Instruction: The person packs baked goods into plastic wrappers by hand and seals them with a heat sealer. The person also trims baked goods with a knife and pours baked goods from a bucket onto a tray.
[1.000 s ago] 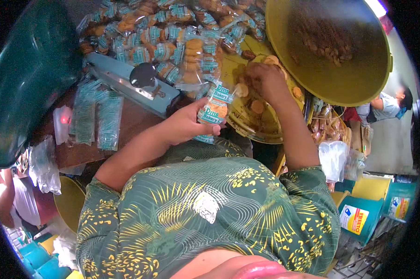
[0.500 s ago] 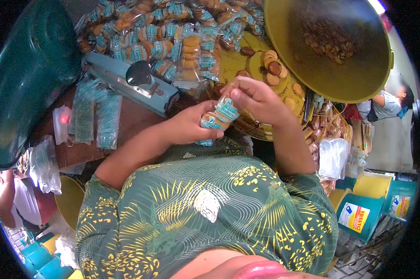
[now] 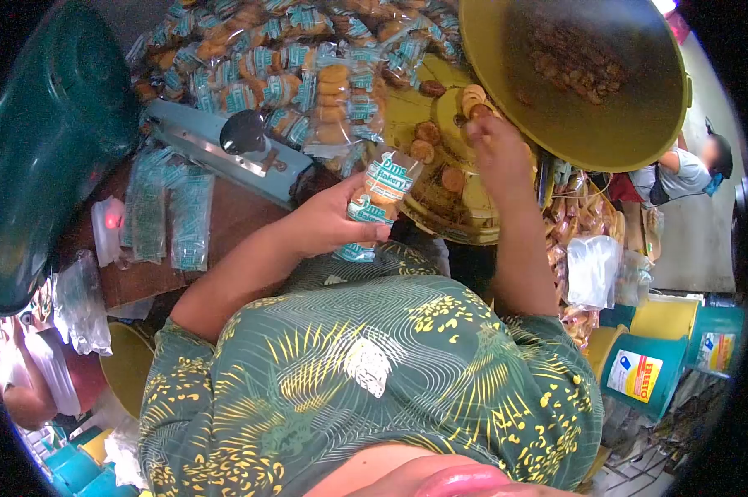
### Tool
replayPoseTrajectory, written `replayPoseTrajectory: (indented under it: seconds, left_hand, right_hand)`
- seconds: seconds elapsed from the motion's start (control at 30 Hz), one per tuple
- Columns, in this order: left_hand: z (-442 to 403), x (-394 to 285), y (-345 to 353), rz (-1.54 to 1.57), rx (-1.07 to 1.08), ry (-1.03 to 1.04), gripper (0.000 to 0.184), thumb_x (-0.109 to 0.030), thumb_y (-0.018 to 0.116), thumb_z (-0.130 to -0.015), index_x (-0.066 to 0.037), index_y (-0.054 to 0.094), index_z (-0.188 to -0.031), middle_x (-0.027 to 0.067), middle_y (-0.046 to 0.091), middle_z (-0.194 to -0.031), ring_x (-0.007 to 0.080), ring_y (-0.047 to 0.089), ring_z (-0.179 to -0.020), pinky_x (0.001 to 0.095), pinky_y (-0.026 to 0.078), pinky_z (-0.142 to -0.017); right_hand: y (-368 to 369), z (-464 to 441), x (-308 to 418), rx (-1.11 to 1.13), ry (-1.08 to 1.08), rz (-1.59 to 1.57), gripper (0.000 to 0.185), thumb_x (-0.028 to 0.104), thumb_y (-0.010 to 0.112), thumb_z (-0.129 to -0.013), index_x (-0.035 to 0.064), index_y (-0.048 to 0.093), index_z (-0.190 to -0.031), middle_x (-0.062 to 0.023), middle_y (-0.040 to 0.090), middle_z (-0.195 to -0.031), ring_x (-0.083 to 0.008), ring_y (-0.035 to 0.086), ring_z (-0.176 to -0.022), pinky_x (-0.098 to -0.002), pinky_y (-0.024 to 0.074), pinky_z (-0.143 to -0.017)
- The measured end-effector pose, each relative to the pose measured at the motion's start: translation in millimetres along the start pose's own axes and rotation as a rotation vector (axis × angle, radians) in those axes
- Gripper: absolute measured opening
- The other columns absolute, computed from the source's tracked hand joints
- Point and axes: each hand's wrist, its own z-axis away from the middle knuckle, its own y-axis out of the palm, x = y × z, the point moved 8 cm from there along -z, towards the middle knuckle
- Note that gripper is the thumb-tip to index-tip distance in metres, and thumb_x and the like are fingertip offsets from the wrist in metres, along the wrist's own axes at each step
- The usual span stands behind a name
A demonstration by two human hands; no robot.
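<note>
My left hand (image 3: 336, 219) is closed around a small clear bag (image 3: 382, 186) with teal bakery print and round cookies inside. The bag stands tilted, its top end loose and see-through. Over the yellow round surface (image 3: 432, 103), my right hand (image 3: 502, 157) has its fingers curled in on a short row of cookies (image 3: 473, 98), touching them; the hand is slightly blurred and hides part of them. Other loose cookies, among them a brown one (image 3: 428, 132), lie to the left of that hand.
A blue bag sealer (image 3: 216, 149) with a black knob and flat printed bags (image 3: 190, 215) lie at left. Filled cookie packs (image 3: 266, 62) are heaped behind. A yellow basin (image 3: 672, 141) with brown pieces leans at upper right. Another person (image 3: 680, 174) is at far right.
My right hand has left the bag's top and moved right and up to the loose cookies. The bag in my left hand now stands more upright, its top uncovered.
</note>
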Motion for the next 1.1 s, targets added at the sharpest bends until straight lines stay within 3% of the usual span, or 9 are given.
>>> replayPoseTrajectory:
  seconds: [0.13,0.23,0.33,0.43,0.53,0.73,0.87,0.97,1.1]
  left_hand:
    - [3.7,-5.4,3.1,0.066,0.006,0.012,0.067,-0.021,0.081,-0.080,-0.007,0.045,-0.135,0.0032,0.063,-0.112,0.0131,0.061,-0.101,0.0305,0.051,-0.088]
    - [3.2,-16.2,9.8,0.056,0.034,0.093,0.071,-0.021,0.080,-0.080,-0.007,0.042,-0.138,0.0038,0.063,-0.114,0.0133,0.060,-0.103,0.0309,0.049,-0.090]
    - [4.9,-17.0,8.0,0.002,0.034,0.097,0.073,-0.021,0.079,-0.081,-0.006,0.039,-0.140,0.0044,0.062,-0.117,0.0142,0.060,-0.105,0.0320,0.048,-0.093]
    - [3.6,-13.8,5.9,-0.062,0.040,0.123,0.073,-0.019,0.078,-0.082,-0.005,0.038,-0.141,0.0050,0.061,-0.119,0.0149,0.058,-0.108,0.0329,0.046,-0.097]
    - [1.2,-11.3,8.3,-0.079,0.075,0.157,0.073,-0.017,0.078,-0.081,-0.004,0.039,-0.141,0.0057,0.061,-0.119,0.0156,0.057,-0.110,0.0336,0.044,-0.098]
    - [6.4,-19.4,10.0,-0.101,0.046,0.156,0.071,-0.015,0.078,-0.081,-0.004,0.040,-0.139,0.0055,0.061,-0.118,0.0148,0.057,-0.110,0.0323,0.044,-0.098]
    - [10.6,-22.3,3.4,-0.058,0.006,0.111,0.072,-0.016,0.079,-0.080,-0.004,0.040,-0.139,0.0042,0.060,-0.118,0.0131,0.056,-0.108,0.0308,0.046,-0.094]
    - [13.1,-30.2,-5.9,-0.082,-0.045,0.144,0.075,-0.021,0.080,-0.079,-0.006,0.040,-0.140,0.0036,0.059,-0.118,0.0128,0.056,-0.106,0.0309,0.046,-0.092]
    - [15.4,-36.2,-12.7,-0.125,-0.091,0.164,0.078,-0.025,0.081,-0.079,-0.005,0.038,-0.141,0.0046,0.059,-0.119,0.0128,0.057,-0.105,0.0321,0.046,-0.094]
  right_hand:
    - [7.6,-9.0,-84.4,0.084,0.254,0.389,0.028,0.024,0.070,-0.088,-0.0006,0.063,-0.098,-0.0202,0.067,-0.098,-0.0301,0.065,-0.094,-0.0391,0.0495,-0.084]
    - [23.6,-6.0,-99.3,0.049,0.223,0.070,0.034,0.023,0.076,-0.083,0.0003,0.062,-0.104,-0.0174,0.067,-0.095,-0.0287,0.066,-0.091,-0.0385,0.0499,-0.084]
    - [12.2,-3.8,-97.9,-0.040,0.277,-0.062,0.032,0.015,0.076,-0.083,0.0016,0.061,-0.108,-0.0112,0.068,-0.094,-0.0214,0.065,-0.089,-0.0341,0.0506,-0.082]
    - [3.0,-13.0,-82.4,-0.133,0.155,-0.310,0.026,0.007,0.071,-0.087,0.0025,0.061,-0.110,-0.0062,0.067,-0.094,-0.0141,0.063,-0.089,-0.0283,0.0503,-0.080]
    - [-4.8,-14.0,-16.4,-0.031,-0.059,-0.690,0.025,0.012,0.071,-0.087,0.0029,0.065,-0.109,-0.0074,0.070,-0.100,-0.0188,0.066,-0.093,-0.0306,0.0515,-0.085]
    - [23.0,12.7,97.0,0.662,-0.381,-0.585,0.019,0.014,0.070,-0.087,0.0018,0.068,-0.102,-0.0091,0.070,-0.096,-0.0177,0.066,-0.090,-0.0314,0.0517,-0.081]
    - [11.4,2.7,112.4,0.301,-0.502,-0.394,0.021,0.018,0.072,-0.084,0.0020,0.067,-0.095,-0.0114,0.066,-0.088,-0.0257,0.064,-0.088,-0.0365,0.0495,-0.081]
    - [8.3,14.3,128.6,0.186,-0.560,-0.484,0.018,0.017,0.072,-0.083,0.0020,0.065,-0.090,-0.0124,0.064,-0.085,-0.0303,0.062,-0.087,-0.0386,0.0484,-0.080]
    - [2.3,17.0,147.3,0.034,-0.619,-0.318,0.016,0.015,0.070,-0.084,0.0017,0.063,-0.088,-0.0132,0.063,-0.084,-0.0324,0.061,-0.082,-0.0392,0.0486,-0.077]
